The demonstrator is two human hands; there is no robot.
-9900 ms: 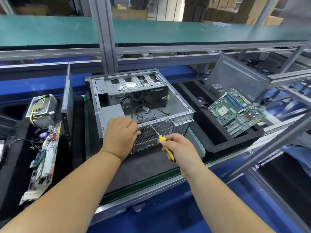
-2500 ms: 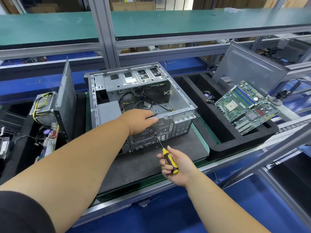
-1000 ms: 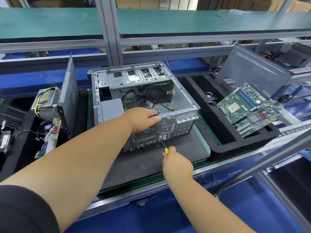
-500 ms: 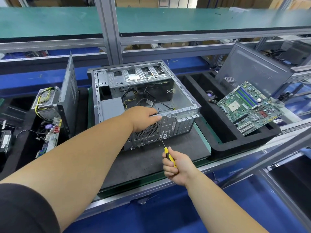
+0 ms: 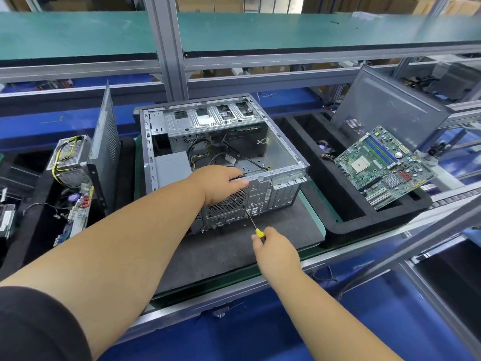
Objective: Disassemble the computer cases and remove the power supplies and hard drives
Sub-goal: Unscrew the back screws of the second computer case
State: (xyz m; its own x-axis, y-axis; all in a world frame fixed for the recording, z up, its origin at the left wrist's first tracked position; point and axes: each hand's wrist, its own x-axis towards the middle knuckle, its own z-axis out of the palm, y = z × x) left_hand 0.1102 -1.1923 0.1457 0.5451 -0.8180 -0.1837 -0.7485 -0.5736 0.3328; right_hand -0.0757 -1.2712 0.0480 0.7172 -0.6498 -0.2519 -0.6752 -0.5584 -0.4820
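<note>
Bare matt metal computer case [image 5: 282, 152] rests on rough dark mat [image 5: 234, 251].

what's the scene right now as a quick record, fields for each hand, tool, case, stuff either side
left hand: left hand grips the top rear edge of the computer case
right hand: right hand holds the screwdriver
tool: yellow handle, tip against the case's rear panel beside the fan grille
case: open, lying on a dark mat, cables inside
right side: green motherboard propped on a black foam tray
left side: power supply with yellow wires, upright side panel
</note>
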